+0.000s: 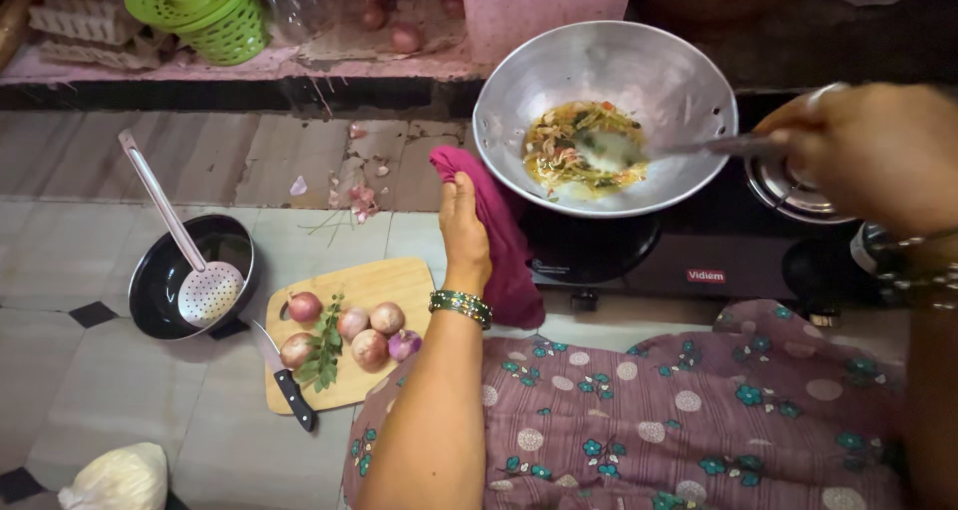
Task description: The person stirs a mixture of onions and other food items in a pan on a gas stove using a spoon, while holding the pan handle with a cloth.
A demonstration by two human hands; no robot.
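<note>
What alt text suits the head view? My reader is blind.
Right hand stirs vegetables in a metal wok with a spatula while left hand steadies its rim through a magenta cloth. Onions and a knife lie on a cutting board.

Wooden cutting board with onions, curry leaves and a black-handled knife just below-left of the left fingers. Farther left, black bowl holding a skimmer. Green basket up top.
</note>
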